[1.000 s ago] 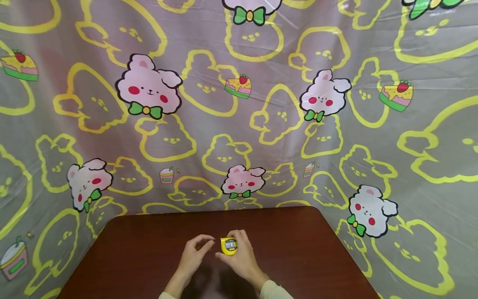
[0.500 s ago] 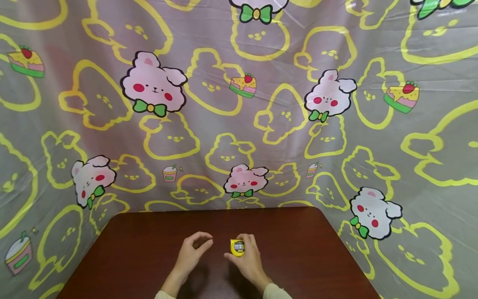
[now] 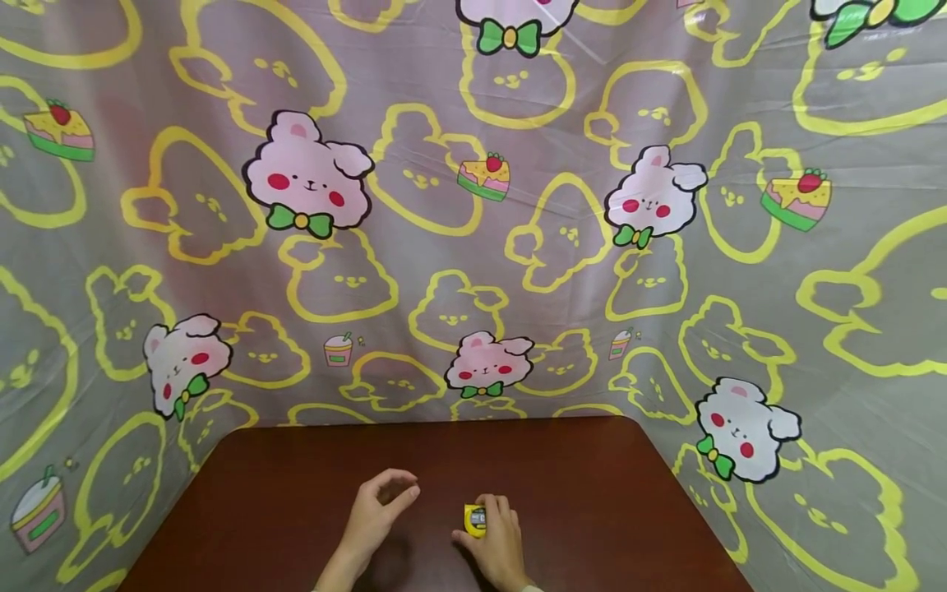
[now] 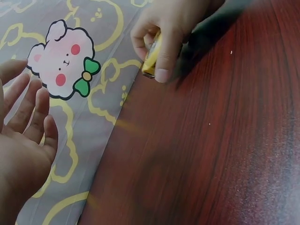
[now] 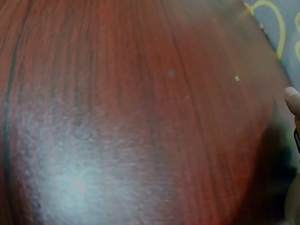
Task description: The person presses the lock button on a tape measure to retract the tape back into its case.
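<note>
My right hand (image 3: 500, 543) grips a small yellow tape measure (image 3: 474, 521) with a grey label, close over the dark red-brown table. In the left wrist view, thumb and fingers clasp the tape measure (image 4: 153, 57) from both sides, its lower end showing below them. To the left, my left hand (image 3: 375, 511) is held above the table with loosely bent fingers and nothing in it. Those fingers (image 4: 36, 105) spread apart in the left wrist view. The right wrist view catches only the edge of the right hand, with the thumb (image 5: 292, 99) at the right border.
The wood-grain table (image 3: 296, 485) has rounded far corners. A grey curtain (image 3: 436, 238) printed with yellow outlines, white bunny faces, cakes and cups hangs behind it and along both sides. A tiny pale speck (image 5: 237, 78) lies on the tabletop.
The right hand has moved right and nearer the body with the tape measure, widening the gap between the hands. The left hand has shifted only slightly, still loosely bent.
</note>
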Demonstrator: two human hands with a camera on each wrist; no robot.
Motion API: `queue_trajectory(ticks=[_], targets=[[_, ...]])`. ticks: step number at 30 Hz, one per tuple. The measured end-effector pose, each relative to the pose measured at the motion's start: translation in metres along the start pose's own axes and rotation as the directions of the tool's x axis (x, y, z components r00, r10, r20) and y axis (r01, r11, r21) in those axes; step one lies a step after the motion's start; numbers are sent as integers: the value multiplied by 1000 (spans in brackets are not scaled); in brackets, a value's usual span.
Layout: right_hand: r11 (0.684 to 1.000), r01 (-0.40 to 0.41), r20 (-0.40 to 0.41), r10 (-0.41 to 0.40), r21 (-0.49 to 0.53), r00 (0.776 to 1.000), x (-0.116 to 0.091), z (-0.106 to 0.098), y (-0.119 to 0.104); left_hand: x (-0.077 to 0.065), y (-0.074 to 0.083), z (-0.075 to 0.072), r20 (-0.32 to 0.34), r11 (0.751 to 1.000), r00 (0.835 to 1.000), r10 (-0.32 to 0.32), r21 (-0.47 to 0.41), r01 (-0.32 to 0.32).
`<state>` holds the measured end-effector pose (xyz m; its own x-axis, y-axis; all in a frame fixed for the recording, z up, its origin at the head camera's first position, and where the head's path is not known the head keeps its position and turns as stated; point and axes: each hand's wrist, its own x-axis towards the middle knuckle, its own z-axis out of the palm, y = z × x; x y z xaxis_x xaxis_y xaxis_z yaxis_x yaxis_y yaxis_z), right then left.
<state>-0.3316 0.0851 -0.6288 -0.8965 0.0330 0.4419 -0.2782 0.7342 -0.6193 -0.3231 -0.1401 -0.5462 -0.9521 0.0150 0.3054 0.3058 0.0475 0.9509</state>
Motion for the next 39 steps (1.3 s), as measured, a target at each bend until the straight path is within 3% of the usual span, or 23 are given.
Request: queue_trajectory(ticks=[6,14,29,33,36,39], targets=[[998,8,9,-7,-60,1000,-4,8,9,-3,-1,0,-7,1000,1000,-9,-6,9],[986,68,-98,-83,-150,992,0,18,10,-1,3,-6,-21,999,1000,-11,35,12],[987,92,-85,-104,-135,991,7,19,0,-9,0,-13,-39,997,999,-27,67,30],[986,110,-100,-123,-128,987,7,20,0,-6,0,-14,-72,996,997,9,89,-3],[993,97,-101,-103,-66,990,7,17,0,-2,0,-16,-92,989,994,56,140,-43],[997,69,-91,-65,36,994,5,7,2,0,0,-17,-98,954,986,138,282,-105]])
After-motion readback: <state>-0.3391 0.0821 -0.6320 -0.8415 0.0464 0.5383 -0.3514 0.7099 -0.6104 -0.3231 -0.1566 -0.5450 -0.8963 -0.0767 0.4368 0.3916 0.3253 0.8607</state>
